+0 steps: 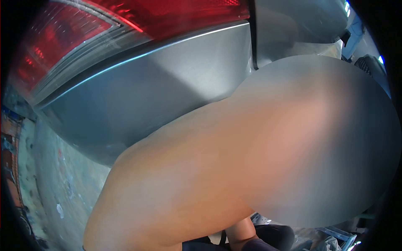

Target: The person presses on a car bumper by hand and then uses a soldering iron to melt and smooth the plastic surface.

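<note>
My left forearm point(180, 175) stretches across the view from the lower left towards the right, close in front of a silver-grey car bumper point(167, 79). A large blurred patch covers its far end, so my left hand and anything in it are hidden. Below it, a short piece of my right arm point(242, 232) shows beside a dark sleeve point(258, 244). My right hand is hidden behind the left forearm and the blur. Above the bumper sits a red tail light point(176, 16) with a clear strip along its lower edge.
Past a dark vertical gap, another grey body panel point(297, 21) continues at the upper right. The pale, stained floor point(71, 175) shows at the left, with clutter point(10, 167) along the far left edge. A blue metal frame point(341, 236) and a crumpled plastic bag point(331, 243) lie at the lower right.
</note>
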The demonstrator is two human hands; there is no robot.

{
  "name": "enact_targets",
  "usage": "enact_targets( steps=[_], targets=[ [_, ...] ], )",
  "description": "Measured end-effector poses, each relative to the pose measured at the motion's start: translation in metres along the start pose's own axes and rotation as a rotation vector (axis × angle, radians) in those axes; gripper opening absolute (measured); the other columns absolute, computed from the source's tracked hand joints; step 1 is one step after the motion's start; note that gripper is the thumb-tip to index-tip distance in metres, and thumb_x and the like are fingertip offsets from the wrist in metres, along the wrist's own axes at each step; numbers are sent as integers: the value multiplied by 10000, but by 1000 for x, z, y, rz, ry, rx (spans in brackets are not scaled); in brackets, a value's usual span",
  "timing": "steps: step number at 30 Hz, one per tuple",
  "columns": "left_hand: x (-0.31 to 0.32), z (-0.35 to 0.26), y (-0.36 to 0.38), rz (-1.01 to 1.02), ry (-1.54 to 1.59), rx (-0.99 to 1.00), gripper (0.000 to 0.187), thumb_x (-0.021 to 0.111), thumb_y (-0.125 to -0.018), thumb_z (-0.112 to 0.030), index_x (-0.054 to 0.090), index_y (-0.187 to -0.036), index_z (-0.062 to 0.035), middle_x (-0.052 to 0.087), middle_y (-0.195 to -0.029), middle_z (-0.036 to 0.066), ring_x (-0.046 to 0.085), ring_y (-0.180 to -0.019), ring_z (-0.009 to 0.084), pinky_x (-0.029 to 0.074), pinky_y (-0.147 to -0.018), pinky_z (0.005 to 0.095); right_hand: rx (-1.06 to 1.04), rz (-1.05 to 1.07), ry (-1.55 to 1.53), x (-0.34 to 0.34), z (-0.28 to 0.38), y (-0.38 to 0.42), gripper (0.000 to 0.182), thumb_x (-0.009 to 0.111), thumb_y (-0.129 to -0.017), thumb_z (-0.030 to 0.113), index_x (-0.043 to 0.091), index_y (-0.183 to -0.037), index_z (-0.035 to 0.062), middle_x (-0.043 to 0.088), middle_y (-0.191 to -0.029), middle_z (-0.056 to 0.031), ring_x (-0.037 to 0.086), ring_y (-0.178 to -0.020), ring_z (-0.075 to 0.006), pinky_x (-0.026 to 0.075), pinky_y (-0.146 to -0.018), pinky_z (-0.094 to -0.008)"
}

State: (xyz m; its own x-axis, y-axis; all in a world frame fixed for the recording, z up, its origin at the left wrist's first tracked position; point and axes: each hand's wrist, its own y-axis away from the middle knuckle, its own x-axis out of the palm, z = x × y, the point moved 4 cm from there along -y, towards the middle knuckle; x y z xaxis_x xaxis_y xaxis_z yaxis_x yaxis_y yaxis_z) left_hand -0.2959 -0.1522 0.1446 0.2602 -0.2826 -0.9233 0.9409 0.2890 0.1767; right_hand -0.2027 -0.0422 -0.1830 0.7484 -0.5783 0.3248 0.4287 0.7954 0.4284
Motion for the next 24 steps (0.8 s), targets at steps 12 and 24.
enact_targets(
  steps=[12,24],
  targets=[
    [7,0,11,-65,7,-44,336,685,-928,-255,739,-1224,-106,745,-1212,91,715,-1112,249,569,-920,404,-48,66,-52,3,-17,1,367,654,-1006,385,565,-929,37,564,-748,-5,517,-628,-115,437,-548,-304],
    [18,-6,7,-138,-27,-138,362,635,-960,-261,714,-1233,-36,742,-1187,158,716,-1090,286,558,-947,416,-63,28,-274,-45,-15,-20,326,749,-970,273,476,-958,94,519,-721,12,493,-548,-86,423,-485,-273]
  ],
)
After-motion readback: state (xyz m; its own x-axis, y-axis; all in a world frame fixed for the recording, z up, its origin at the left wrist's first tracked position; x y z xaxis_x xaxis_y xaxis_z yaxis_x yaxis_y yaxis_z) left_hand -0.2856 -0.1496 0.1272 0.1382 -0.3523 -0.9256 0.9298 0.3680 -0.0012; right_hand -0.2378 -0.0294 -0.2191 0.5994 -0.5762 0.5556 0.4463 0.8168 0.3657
